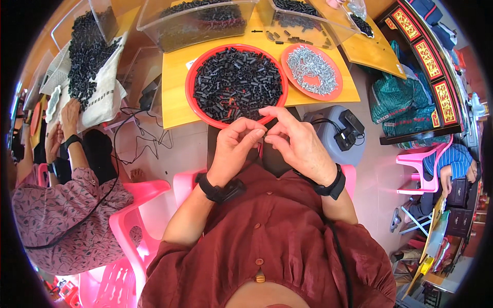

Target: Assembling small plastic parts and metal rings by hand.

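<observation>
My left hand [234, 149] and my right hand [303, 146] meet just off the near rim of a red round basin [191, 100]. The left thumb and fingertips are pinched together. The right thumb and fingers also close in a pinch, with the index finger raised a little. Anything between the fingertips is too small or hidden to make out. Many small black tubular plastic parts [236, 82] fill the basin. Right of it, an orange-red plate [336, 88] bears a heap of small shiny metal pieces [310, 66].
Clear bins [197, 28] of black parts stand behind on the yellow table [177, 110], with loose parts near the right one. At left, a co-worker's hand [70, 115] is by black parts on a white cloth [105, 100]. A blue-grey container [334, 146] stands below the table at right.
</observation>
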{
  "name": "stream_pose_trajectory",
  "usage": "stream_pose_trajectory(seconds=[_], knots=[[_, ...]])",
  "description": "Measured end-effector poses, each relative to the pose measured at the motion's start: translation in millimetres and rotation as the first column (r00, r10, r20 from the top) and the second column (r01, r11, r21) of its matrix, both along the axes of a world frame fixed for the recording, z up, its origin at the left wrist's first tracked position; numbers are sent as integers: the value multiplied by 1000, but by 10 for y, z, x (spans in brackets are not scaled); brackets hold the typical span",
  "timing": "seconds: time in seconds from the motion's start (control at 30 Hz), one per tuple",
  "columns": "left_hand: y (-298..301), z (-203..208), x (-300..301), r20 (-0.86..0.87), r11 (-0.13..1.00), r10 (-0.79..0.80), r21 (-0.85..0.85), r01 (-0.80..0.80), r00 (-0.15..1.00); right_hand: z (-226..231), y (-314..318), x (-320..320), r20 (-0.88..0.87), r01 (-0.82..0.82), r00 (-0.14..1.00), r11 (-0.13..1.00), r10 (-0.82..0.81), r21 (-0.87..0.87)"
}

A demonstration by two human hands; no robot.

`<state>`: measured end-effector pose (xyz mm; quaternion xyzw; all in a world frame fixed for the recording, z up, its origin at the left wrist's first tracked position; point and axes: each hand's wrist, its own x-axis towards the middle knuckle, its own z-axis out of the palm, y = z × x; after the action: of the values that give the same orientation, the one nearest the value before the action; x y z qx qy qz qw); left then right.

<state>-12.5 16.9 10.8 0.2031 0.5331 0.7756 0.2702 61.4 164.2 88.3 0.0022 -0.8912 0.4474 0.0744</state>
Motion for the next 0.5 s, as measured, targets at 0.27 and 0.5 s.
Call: stream_pose_trajectory(seconds=[0.27,0.5], knots=[[9,19,24,242,983,-100,175,58,965,-72,54,21,61,107,994,972,-96,-208],[0,-100,4,400,967,-116,254,11,909,11,-93,-48,-150,80,987,990,-62,116]])
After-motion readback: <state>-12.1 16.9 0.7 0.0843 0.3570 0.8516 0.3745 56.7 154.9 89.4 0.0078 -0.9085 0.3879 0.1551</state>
